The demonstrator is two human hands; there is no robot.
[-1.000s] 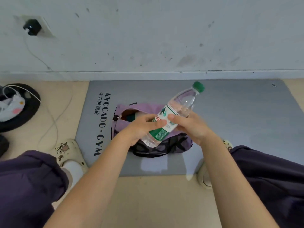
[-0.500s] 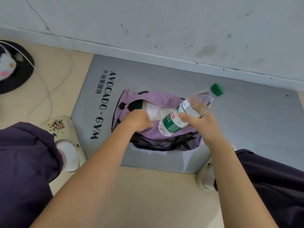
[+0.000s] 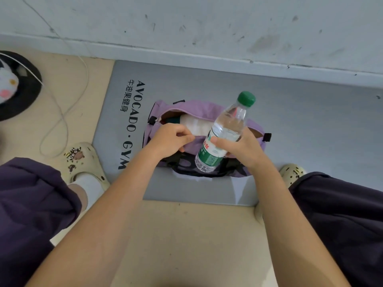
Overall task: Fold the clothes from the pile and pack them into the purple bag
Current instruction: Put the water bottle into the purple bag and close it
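- Nearest the camera: the person squats on the floor, both forearms reaching forward, a cream clog (image 3: 87,160) at the left and another (image 3: 292,172) at the right edge of the grey gym mat (image 3: 310,131).
- Left hand (image 3: 167,139): fingers curled, pinching the near edge of the purple bag's opening; judged to be holding the mouth apart.
- Right hand (image 3: 242,150): grip wrapped round the lower body of a clear water bottle (image 3: 223,133) with a green cap, held tilted above the bag, cap pointing away from the person. The bottle is not yet inside.
- Purple bag (image 3: 199,108): lies on the mat directly under both hands, zip opening apart. Folded fabric (image 3: 194,124), white with a dark green piece beside it, shows inside the mouth.
- Progress, as judged: at least some clothes are already folded and packed. No pile of loose clothes appears in view, so folding looks finished or nearly so; whether garments lie outside the frame cannot be told.
- Remaining, as judged: lower the bottle into the opening, then close the zip.
- Farther off: a white cable (image 3: 62,121) loops over the floor at left, and the wall (image 3: 207,27) stands behind the mat.
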